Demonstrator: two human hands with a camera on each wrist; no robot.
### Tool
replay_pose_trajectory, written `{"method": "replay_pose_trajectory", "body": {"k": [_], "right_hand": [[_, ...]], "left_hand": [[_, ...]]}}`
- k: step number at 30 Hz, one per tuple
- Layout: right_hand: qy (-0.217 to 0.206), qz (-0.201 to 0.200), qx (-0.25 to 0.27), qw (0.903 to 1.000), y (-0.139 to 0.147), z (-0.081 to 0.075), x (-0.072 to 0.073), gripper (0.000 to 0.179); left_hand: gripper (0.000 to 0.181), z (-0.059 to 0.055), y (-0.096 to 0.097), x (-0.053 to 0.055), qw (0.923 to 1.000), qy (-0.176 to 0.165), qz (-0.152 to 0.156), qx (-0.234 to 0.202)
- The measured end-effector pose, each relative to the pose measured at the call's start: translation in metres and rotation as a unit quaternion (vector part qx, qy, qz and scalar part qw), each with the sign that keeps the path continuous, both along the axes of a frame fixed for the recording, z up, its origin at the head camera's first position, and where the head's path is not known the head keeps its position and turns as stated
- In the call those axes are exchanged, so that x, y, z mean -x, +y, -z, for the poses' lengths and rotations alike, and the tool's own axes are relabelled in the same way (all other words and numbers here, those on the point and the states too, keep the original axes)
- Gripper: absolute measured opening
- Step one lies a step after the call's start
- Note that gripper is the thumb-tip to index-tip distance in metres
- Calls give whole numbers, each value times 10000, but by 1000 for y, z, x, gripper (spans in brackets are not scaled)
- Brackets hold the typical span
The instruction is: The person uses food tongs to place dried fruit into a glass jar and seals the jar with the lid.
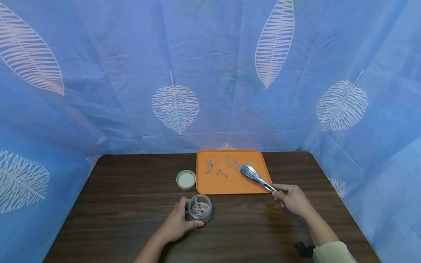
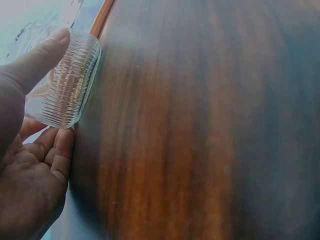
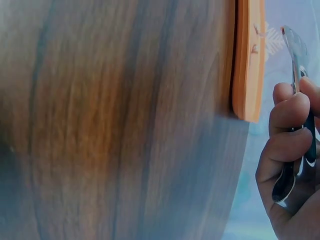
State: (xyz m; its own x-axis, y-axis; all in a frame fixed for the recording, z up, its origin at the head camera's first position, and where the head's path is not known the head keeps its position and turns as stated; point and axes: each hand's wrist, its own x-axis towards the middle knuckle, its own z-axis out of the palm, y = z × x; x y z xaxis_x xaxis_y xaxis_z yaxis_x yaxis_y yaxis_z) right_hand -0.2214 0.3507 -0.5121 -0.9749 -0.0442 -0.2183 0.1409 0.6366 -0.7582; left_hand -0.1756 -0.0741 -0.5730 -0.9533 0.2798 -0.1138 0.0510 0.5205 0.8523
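Observation:
My left hand curls its thumb and fingers around the side of a clear ribbed jar, which stands on the table. Thin pale, greyish strips lie inside the jar. In my right hand I hold metal tongs by the handle, fingers wrapped round it in the right wrist view. The tongs' head is over the right part of an orange tray, beside one strip. Several similar strips are spread on the tray. Whether the tips pinch anything is too small to tell.
A round jar lid with a pale inside lies left of the tray, behind the jar. The dark wood table ends at a blue leaf-patterned curtain at the back and sides. A small black object is near my right sleeve.

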Motion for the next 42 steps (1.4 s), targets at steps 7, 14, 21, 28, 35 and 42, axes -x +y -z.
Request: {"method": "replay_pose_trajectory", "body": {"k": [7, 14, 21, 28, 35, 42], "right_hand": [[28, -238, -83, 9997, -14, -5, -7, 42], [-156, -364, 65, 9992, -26, -10, -15, 40], [-291, -553, 137, 9979, -35, -14, -21, 39], [-229, -1071, 439, 9930, -39, -16, -28, 40], [-364, -1563, 703, 9845, -43, -19, -29, 40], [-323, -2135, 731, 9737, -48, -25, -32, 38]], "left_hand": [[75, 0, 0, 0, 10000, 2, -14, 11], [75, 0, 0, 1, 10000, -28, -21, -9], [74, 3, 0, 1, 10000, -21, -31, -37], [74, 3, 0, 1, 10000, -7, -54, 3], [75, 1, 1, 1, 10000, -44, -79, 23], [76, 1, 1, 2, 9999, -35, -106, 98]]}}
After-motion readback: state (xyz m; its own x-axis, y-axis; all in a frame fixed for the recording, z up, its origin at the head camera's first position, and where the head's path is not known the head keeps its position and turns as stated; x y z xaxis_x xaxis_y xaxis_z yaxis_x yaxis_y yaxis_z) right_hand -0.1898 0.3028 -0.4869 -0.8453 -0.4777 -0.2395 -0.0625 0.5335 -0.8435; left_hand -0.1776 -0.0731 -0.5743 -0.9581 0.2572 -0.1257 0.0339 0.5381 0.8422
